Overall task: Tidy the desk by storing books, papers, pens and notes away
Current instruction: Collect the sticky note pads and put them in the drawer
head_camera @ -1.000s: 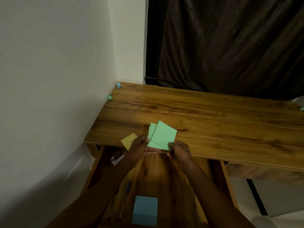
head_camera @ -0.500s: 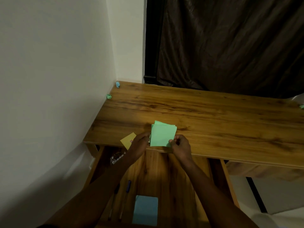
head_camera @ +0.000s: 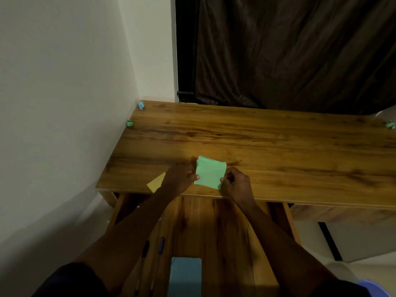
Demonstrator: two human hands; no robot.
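Green notes (head_camera: 211, 173) are held squared in a stack at the wooden desk's (head_camera: 278, 146) near edge, left hand (head_camera: 182, 179) pinching one side, right hand (head_camera: 235, 183) the other — gathering looks done, so next they likely go down into the open drawer (head_camera: 214, 221) beside the pens (head_camera: 159, 245) and blue pad (head_camera: 185, 273). A yellow note (head_camera: 157, 182) lies by the left hand; crumpled scraps (head_camera: 129, 123) dot the far corners — white wall (head_camera: 64, 82) left, dark curtain (head_camera: 289, 50) behind.

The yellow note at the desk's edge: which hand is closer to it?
Left. The left hand lies right beside the yellow note, overlapping its corner, and holds the green notes. The right hand pinches the green notes' far side, away from it.
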